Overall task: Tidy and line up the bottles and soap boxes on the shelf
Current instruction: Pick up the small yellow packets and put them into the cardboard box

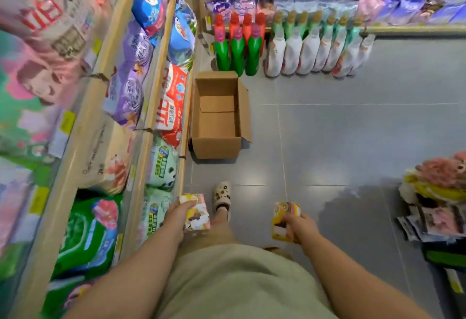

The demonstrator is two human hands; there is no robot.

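fingers point(187, 204) round two soap boxes point(199, 216), left hand point(176, 215) one, right hand point(301, 226) one

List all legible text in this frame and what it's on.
"白", probably, in red: pale bag, top-left shelf.
Too distorted: white characters on red bag.
Blurred: soap box in left hand, yellow box in right hand.
Unreadable: yellow shelf tags, white bottles.
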